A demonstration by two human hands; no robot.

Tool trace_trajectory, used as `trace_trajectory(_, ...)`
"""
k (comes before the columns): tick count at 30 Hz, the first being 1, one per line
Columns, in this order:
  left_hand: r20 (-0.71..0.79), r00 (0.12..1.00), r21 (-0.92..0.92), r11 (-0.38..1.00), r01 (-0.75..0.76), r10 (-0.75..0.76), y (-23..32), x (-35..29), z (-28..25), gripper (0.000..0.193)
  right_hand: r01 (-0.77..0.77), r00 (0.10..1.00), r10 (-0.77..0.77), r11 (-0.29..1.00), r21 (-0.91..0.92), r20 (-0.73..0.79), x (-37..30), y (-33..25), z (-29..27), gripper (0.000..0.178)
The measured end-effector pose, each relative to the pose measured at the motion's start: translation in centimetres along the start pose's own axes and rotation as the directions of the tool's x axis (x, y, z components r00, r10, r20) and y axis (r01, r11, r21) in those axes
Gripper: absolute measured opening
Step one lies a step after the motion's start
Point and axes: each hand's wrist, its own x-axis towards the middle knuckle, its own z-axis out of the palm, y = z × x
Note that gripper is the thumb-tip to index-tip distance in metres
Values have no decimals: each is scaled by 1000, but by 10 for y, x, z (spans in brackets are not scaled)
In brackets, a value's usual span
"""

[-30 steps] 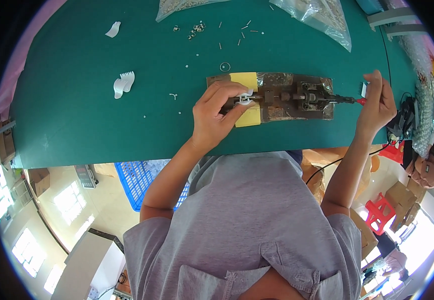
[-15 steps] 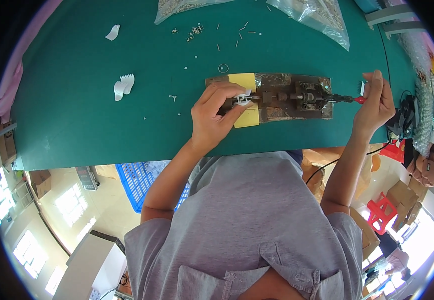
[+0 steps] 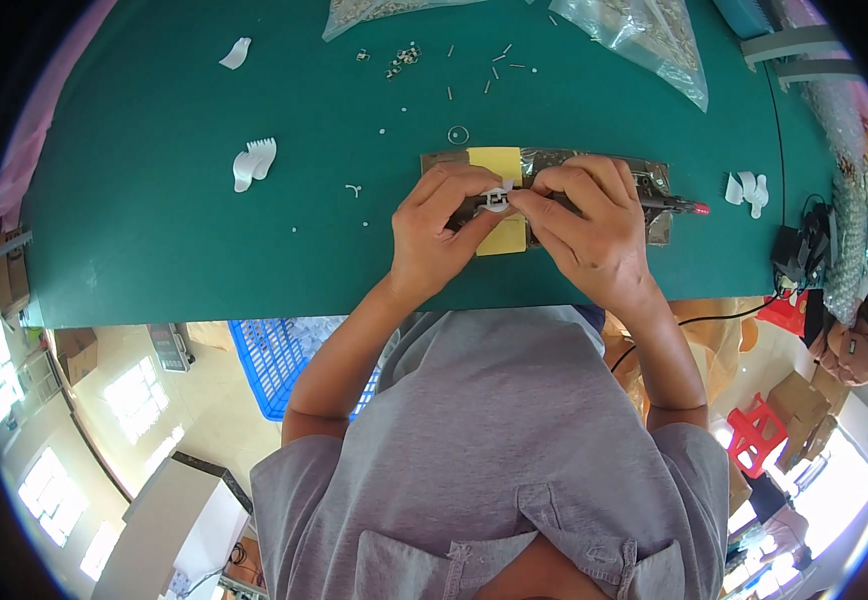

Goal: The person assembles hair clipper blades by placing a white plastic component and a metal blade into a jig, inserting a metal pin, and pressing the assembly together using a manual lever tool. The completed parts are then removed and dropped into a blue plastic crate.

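A dark metal fixture (image 3: pixel 658 228) with a yellow patch (image 3: pixel 497 241) lies in front of me. At its left part, my left hand (image 3: pixel 434 225) pinches a small white plastic piece (image 3: pixel 496 199) between thumb and fingers. My right hand (image 3: pixel 594 220) comes in from the other side, its thumb and fingertips closed together against the piece's right edge; whether they grip the piece or something tiny is hidden. Most of the fixture's clamp is covered by the right hand. The clamp's lever with a red tip (image 3: pixel 701 209) sticks out to the right, untouched.
White curved pieces lie at the left (image 3: pixel 255 163) and right (image 3: pixel 748 190) of the green table (image 3: pixel 174 240). Small metal clips (image 3: pixel 404 60) and thin pins (image 3: pixel 498 73) are scattered at the back. Clear bags (image 3: pixel 644 40) sit beyond. Below the front edge is a blue basket (image 3: pixel 259 370).
My right hand has let go of the red-tipped lever and moved left to the white piece. My left hand stays at the piece. White pieces at the right are now uncovered.
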Motion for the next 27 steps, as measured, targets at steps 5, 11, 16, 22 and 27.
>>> trace_trajectory(5,-11,998,28,997,-69,69,-1,1,-1,28,72,995,-68,996,-52,73,5,1,1,28)
trace_trajectory(11,-33,999,-11,1000,6,-7,1,1,0,31,174,983,-171,984,-46,66,1,6,1,24)
trace_trajectory(16,-16,1000,-10,1000,22,-22,2,0,-1,33,170,974,-162,985,-36,159,8,6,-3,36)
trace_trajectory(22,-22,1000,17,1000,-4,4,1,0,-1,31,122,973,-122,992,14,196,8,7,-1,32)
trace_trajectory(27,-11,1000,-28,999,26,-26,0,0,0,29,-295,953,232,862,413,197,7,10,4,15)
